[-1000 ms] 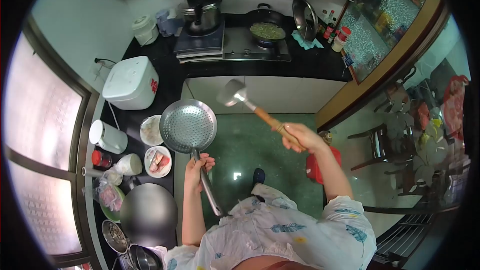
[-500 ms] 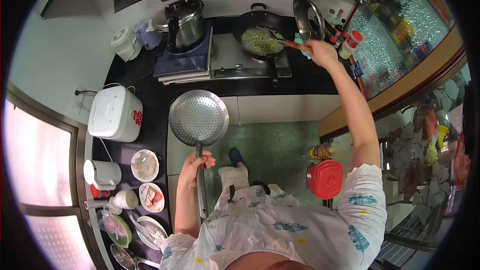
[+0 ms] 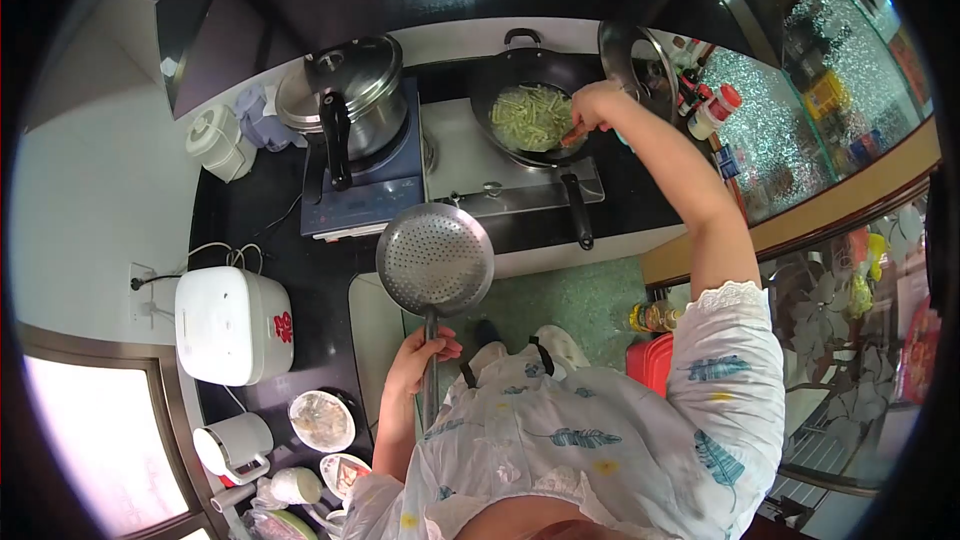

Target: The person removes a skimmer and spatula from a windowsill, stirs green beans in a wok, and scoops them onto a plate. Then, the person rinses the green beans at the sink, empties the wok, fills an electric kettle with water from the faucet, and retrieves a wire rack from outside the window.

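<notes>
My left hand point(image 3: 422, 355) is closed round the handle of a large perforated metal skimmer point(image 3: 435, 258). The skimmer's round bowl is held out in front of the counter edge. At the stove, my right hand point(image 3: 598, 105) grips the reddish wooden handle of a spatula point(image 3: 573, 134), low over the right side of a black wok point(image 3: 488, 78). The spatula's metal end is hidden from view. Chopped green vegetables point(image 3: 533, 118) lie in the wok, which sits on the gas stove point(image 3: 465, 175) with its long handle pointing toward me.
A pressure cooker point(image 3: 375, 120) stands on a blue induction cooker point(image 3: 365, 202) left of the wok. A lid point(image 3: 655, 65) leans behind, near sauce bottles point(image 3: 712, 112). Along the left counter are a white rice cooker point(image 3: 215, 325), a white kettle point(image 3: 235, 445) and bowls point(image 3: 322, 420).
My right hand has moved left and down with the spatula, closer to the vegetables. I have leaned nearer the stove, and the skimmer is now by the counter's front edge.
</notes>
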Tool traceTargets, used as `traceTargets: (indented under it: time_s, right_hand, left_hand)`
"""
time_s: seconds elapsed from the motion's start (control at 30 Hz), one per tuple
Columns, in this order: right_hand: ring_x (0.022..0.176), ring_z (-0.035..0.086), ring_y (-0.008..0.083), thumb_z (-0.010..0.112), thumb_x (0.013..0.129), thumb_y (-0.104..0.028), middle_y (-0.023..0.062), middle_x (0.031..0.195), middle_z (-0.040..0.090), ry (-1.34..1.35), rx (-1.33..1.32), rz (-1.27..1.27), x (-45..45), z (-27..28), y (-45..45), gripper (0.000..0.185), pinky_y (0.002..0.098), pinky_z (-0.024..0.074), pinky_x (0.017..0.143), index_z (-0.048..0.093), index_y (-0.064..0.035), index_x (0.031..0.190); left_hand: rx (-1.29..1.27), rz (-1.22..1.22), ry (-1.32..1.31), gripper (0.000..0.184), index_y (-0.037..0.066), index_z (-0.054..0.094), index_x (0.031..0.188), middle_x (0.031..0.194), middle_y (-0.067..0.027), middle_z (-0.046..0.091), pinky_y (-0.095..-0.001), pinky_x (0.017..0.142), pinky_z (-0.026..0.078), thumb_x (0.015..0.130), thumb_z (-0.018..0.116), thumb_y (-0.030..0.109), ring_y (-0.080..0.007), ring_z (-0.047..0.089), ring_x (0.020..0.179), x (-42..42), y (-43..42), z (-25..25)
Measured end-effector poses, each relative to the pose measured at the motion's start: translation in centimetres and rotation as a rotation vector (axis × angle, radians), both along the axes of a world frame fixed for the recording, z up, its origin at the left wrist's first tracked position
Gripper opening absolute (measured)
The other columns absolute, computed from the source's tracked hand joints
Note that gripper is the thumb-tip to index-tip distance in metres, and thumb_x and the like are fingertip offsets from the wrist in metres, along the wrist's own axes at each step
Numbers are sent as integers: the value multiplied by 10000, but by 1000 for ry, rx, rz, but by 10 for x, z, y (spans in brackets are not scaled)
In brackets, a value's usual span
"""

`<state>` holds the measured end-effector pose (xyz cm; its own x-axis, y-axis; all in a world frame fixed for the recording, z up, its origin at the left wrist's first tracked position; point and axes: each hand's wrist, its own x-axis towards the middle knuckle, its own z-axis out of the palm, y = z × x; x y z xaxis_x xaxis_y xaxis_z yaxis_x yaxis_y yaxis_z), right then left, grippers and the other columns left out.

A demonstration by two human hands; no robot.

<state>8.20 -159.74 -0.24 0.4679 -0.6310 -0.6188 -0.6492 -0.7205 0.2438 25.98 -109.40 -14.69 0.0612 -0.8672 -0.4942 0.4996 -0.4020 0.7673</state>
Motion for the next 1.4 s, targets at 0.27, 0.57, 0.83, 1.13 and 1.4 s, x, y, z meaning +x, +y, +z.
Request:
traceTargets:
  time_s: [0.27, 0.57, 0.83, 1.13, 1.4]
  right_hand:
    - [751, 684, 170, 677, 716, -609, 35, 784, 699, -115, -207, -57, 1, 41, -31, 462, 336, 534, 690, 740, -192, 904]
    - [883, 680, 247, 630, 810, -209, 76, 933, 705, 226, -542, 107, -28, -18, -52, 203, 391, 545, 697, 726, -106, 957]
    - [847, 678, 246, 599, 828, -290, 78, 879, 701, -247, -625, 356, -32, -32, -57, 189, 367, 538, 715, 741, -169, 848]
    - [827, 681, 251, 629, 641, -736, 66, 860, 705, 18, -199, 397, -2, 19, 6, 678, 357, 524, 679, 732, -114, 891]
    - [746, 685, 212, 617, 814, -514, 58, 754, 694, -154, -258, 88, -10, 3, -48, 438, 338, 530, 676, 725, -96, 887]
  left_hand:
    - [-22, -72, 0, 220, -30, 547, 1093, 928, -159, 662, -330, 812, 503, 892, 494, 42, -223, 651, 869, 20, -33, 5]
    - [-7, -62, -22, 265, -36, 546, 1101, 926, -152, 658, -315, 810, 487, 882, 529, 111, -217, 636, 878, 13, -50, 2]
    - [17, 29, -49, 296, -43, 543, 1100, 921, -169, 661, -321, 809, 487, 837, 511, 88, -230, 635, 871, -3, -56, 7]
    - [0, 21, -40, 290, -30, 530, 1112, 956, -168, 656, -322, 841, 468, 851, 455, 75, -223, 631, 903, -17, -73, 3]
    - [-31, 58, -20, 292, -32, 530, 1108, 948, -168, 656, -319, 827, 470, 847, 461, 81, -230, 634, 886, -32, -80, 11]
